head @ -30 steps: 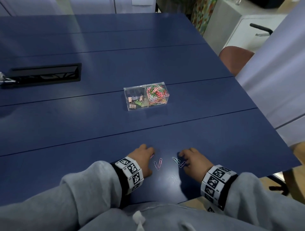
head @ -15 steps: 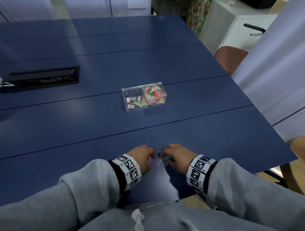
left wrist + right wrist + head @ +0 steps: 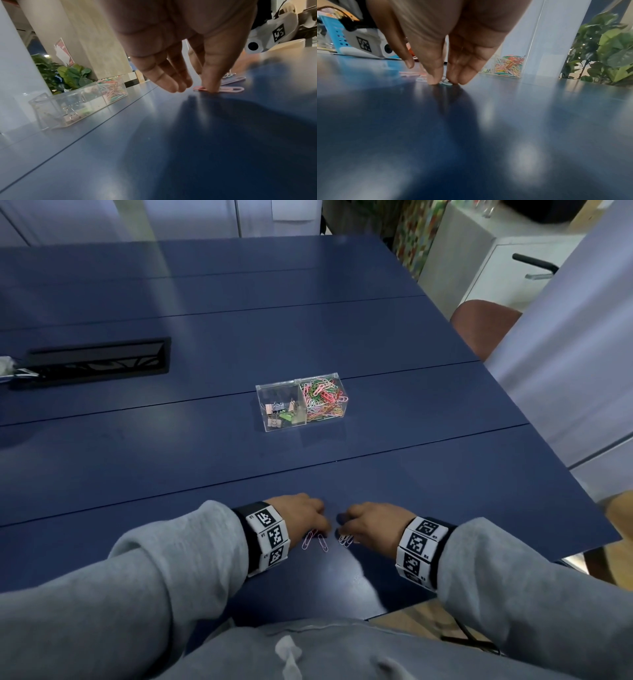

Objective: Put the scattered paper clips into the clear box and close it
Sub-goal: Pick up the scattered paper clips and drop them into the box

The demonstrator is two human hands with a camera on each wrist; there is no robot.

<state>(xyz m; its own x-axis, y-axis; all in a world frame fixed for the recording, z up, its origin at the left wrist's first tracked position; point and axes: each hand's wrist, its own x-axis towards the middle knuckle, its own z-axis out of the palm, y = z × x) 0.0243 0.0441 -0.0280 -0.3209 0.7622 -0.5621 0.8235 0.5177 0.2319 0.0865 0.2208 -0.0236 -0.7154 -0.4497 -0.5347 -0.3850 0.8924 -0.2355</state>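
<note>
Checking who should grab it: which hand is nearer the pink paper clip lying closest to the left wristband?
Left. The left hand presses a fingertip on the pink paper clip; the right hand sits further right, touching other clips.

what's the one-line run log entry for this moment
stage: gathering clips | left hand: fingertip presses pink paper clip on table | right hand: fingers on loose clips | clear box: apart, untouched

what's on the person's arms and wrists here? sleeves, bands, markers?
Both arms wear loose grey sweatshirt sleeves. The left hand and right hand are bare. Each wrist carries a black band ringed with white blocks printed with black square fiducial markers. A white housing with a round lens hangs under each wrist.
</note>
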